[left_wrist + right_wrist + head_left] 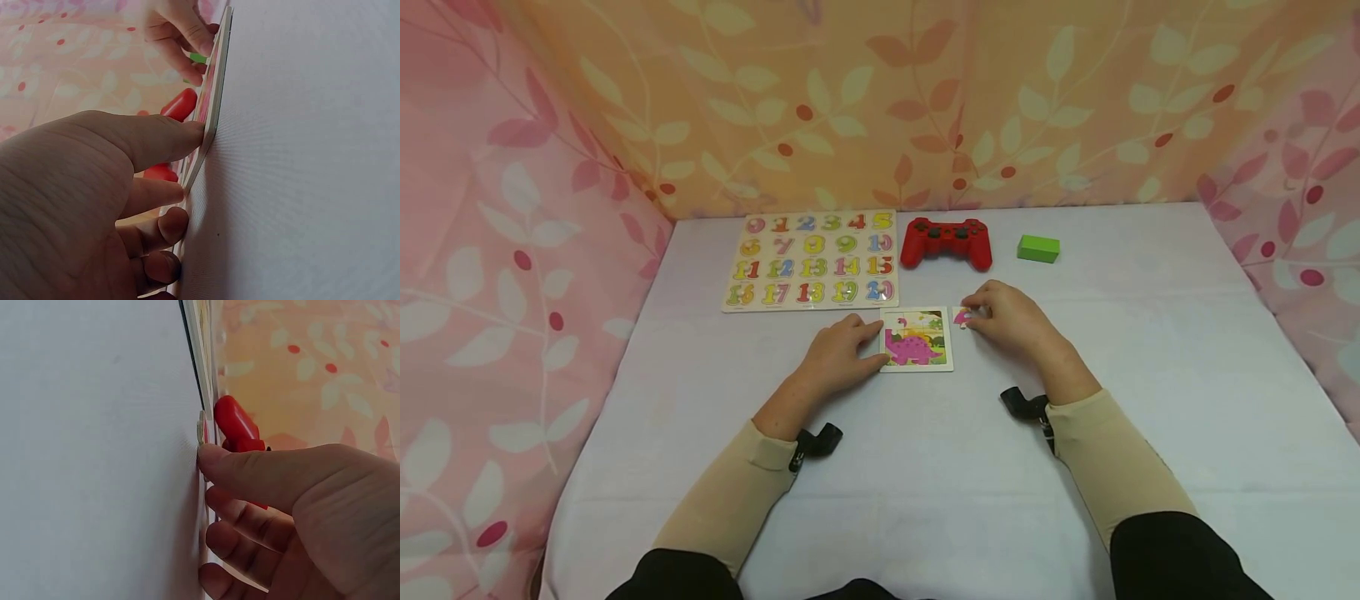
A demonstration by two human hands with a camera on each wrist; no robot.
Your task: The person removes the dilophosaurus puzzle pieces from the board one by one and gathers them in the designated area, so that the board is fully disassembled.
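Observation:
A small square dinosaur puzzle (916, 340) with a white border lies on the table, showing a purple dinosaur. My left hand (842, 354) rests against its left side, with the thumb near the lower corner and a finger near the upper one. In the left wrist view, the thumb (165, 139) lies straight against the puzzle's edge. Just right of the puzzle, my right hand (1011, 321) pinches a small puzzle piece (961, 317) with pink on it. Seen from the right wrist, the piece (201, 428) is edge-on at the thumb tip, low over the cloth; its underside is hidden.
Behind the puzzle lies a wooden number board (812, 260) with numerals 0 to 20. A red game controller (946, 242) sits to its right, then a green block (1038, 248). White cloth (925, 483) covers the table, and patterned curtains (925, 100) stand along the back and sides.

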